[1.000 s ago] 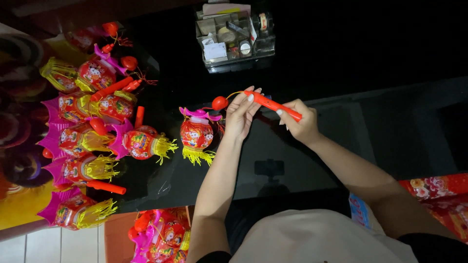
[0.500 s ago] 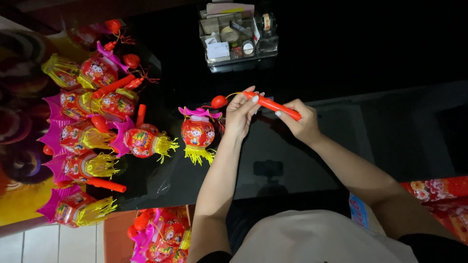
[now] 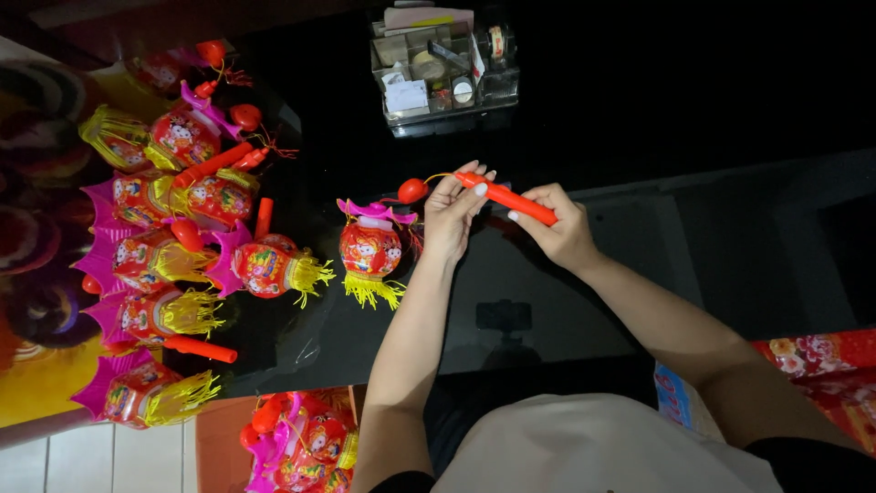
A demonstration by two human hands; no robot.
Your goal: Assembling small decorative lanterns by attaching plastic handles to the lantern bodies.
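My right hand (image 3: 558, 228) grips a red stick handle (image 3: 511, 200) near its middle. My left hand (image 3: 453, 212) pinches the stick's left end with its fingertips. From that end a thin wire runs to a small red ball (image 3: 412, 190). Below the ball hangs a red toy lantern (image 3: 370, 248) with a pink top and a yellow fringe. It sits just left of my left wrist, over the black glossy table (image 3: 511, 301).
Several similar red and pink lanterns (image 3: 182, 228) with red sticks lie piled at the table's left. More lanterns (image 3: 301, 443) fill a box at the bottom. A clear organiser box (image 3: 443, 73) of small items stands at the far edge. Red patterned packaging (image 3: 821, 365) lies at the right.
The hanging lantern has swung slightly and both hands have shifted a little on the stick. The grip is otherwise the same.
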